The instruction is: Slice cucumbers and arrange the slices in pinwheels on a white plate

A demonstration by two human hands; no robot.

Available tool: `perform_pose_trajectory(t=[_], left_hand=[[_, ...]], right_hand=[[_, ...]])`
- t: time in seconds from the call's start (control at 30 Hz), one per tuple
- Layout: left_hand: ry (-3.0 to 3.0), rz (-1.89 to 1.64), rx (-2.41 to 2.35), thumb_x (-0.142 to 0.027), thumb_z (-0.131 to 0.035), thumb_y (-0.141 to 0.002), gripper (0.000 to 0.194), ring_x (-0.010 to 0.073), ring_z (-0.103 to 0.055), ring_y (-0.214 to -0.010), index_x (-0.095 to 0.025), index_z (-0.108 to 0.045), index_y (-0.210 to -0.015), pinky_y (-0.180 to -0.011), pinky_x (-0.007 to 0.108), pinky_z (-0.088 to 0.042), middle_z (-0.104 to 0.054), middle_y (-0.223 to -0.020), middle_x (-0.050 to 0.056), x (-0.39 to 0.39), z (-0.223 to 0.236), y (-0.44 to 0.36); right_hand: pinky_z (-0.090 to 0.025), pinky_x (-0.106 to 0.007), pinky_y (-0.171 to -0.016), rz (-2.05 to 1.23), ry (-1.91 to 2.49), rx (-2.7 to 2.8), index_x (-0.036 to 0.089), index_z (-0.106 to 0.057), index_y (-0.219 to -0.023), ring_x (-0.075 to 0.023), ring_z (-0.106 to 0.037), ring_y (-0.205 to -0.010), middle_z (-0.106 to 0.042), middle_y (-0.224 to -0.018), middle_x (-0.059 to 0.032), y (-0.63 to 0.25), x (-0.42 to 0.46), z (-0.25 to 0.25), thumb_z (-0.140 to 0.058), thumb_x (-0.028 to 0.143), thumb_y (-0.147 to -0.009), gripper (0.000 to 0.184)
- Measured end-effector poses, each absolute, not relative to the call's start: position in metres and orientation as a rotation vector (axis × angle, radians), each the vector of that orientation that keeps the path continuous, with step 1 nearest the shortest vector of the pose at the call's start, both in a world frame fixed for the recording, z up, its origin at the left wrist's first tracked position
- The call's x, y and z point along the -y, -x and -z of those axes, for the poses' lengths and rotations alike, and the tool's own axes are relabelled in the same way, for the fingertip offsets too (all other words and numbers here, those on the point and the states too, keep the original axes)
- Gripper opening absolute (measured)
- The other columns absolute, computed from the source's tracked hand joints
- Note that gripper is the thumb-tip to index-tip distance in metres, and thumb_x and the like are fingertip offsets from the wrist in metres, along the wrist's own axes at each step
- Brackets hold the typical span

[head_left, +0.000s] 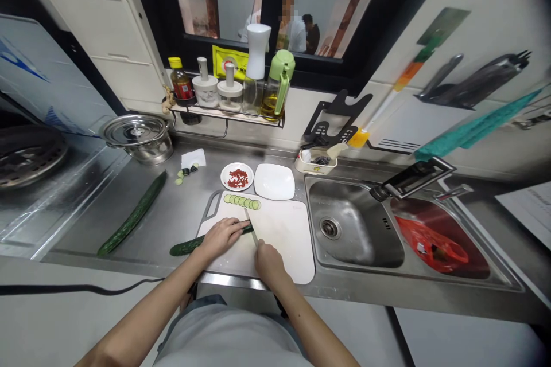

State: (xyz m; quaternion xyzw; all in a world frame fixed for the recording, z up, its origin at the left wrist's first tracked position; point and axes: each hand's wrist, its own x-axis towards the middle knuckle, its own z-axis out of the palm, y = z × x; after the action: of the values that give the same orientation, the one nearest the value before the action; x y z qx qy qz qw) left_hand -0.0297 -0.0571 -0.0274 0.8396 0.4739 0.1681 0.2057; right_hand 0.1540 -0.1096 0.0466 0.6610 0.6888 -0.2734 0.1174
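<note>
Here's the cutting board (286, 238), its near edge right up by the front lip of the steel surface (185, 206), its right edge just beside the sink (365, 226), and two plates crowding the far side: a round plate (224, 178) of small red pieces and a squarish white plate (274, 182). More room to the left, where a wide strip of steel runs out to a whole cucumber (133, 215) lying at a slant, the lidded pot (150, 149) beyond it. On the board, the right half gives open white space beside the right hand (269, 264), which is closed around the knife (253, 234), blade angled away across the end of the cut cucumber (185, 247). And that cucumber lies directly under the left hand (224, 238), palm down, fingers together and pressing on it, fingertips close to the blade; the thumb I cannot make out. Its uncut end pokes out past the board's left edge, over the steel. Up along the far edge, a row of pale slices (242, 201), overlapping, just ahead of the knife's tip.
</note>
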Motion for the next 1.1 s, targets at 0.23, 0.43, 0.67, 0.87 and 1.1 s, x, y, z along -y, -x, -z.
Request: perform_pose_trajectory(t=[0.23, 0.43, 0.67, 0.87, 1.1], left_hand=[[-2.344, -0.455, -1.356, -0.031, -0.043, -0.094, 0.039, 0.0177, -0.056, -0.096, -0.033, -0.056, -0.131, -0.081, 0.027, -0.045, -0.064, -0.108, 0.004, 0.06, 0.024, 0.029], [-2.34, -0.456, -1.367, -0.032, -0.043, -0.094, 0.038, 0.0176, -0.056, -0.097, -0.032, -0.056, -0.13, -0.082, 0.028, -0.045, -0.064, -0.11, 0.004, 0.061, 0.022, 0.028], [-2.332, -0.47, -1.375, -0.032, -0.044, -0.094, 0.038, 0.0176, -0.056, -0.094, -0.032, -0.057, -0.13, -0.082, 0.028, -0.046, -0.064, -0.109, 0.004, 0.06, 0.023, 0.028], [-2.338, -0.478, -1.358, -0.031, -0.044, -0.094, 0.039, 0.0174, -0.056, -0.096, -0.033, -0.056, -0.131, -0.083, 0.028, -0.046, -0.063, -0.11, 0.004, 0.061, 0.024, 0.029], [-2.327, -0.498, -1.357, -0.031, -0.045, -0.094, 0.039, 0.0171, -0.056, -0.096, -0.033, -0.056, -0.13, -0.083, 0.027, -0.046, -0.064, -0.108, 0.004, 0.061, 0.024, 0.029]], right_hand=[[-0.044, -0.03, -0.077, 0.773, -1.956, -2.013, 0.009, -0.056, -0.114, -0.0234, -0.064, -0.099, -0.068, -0.101, -0.0173, -0.15, 0.11, -0.051, -0.031, 0.007, -0.092, 0.033], [-0.044, -0.03, -0.076, 0.761, -1.956, -1.996, 0.01, -0.056, -0.113, -0.0243, -0.065, -0.099, -0.068, -0.099, -0.0178, -0.157, 0.124, -0.047, -0.034, 0.01, -0.092, 0.031], [-0.044, -0.03, -0.078, 0.767, -1.953, -1.991, 0.009, -0.056, -0.115, -0.0243, -0.064, -0.101, -0.068, -0.1, -0.0186, -0.164, 0.141, -0.045, -0.033, 0.008, -0.091, 0.033], [-0.044, -0.03, -0.079, 0.759, -1.966, -1.973, 0.009, -0.056, -0.115, -0.0243, -0.064, -0.1, -0.068, -0.099, -0.0184, -0.157, 0.133, -0.044, -0.034, 0.008, -0.091, 0.032], [-0.044, -0.029, -0.078, 0.776, -1.972, -1.999, 0.01, -0.055, -0.114, -0.0233, -0.064, -0.1, -0.068, -0.1, -0.0175, -0.15, 0.114, -0.044, -0.033, 0.008, -0.091, 0.032]])
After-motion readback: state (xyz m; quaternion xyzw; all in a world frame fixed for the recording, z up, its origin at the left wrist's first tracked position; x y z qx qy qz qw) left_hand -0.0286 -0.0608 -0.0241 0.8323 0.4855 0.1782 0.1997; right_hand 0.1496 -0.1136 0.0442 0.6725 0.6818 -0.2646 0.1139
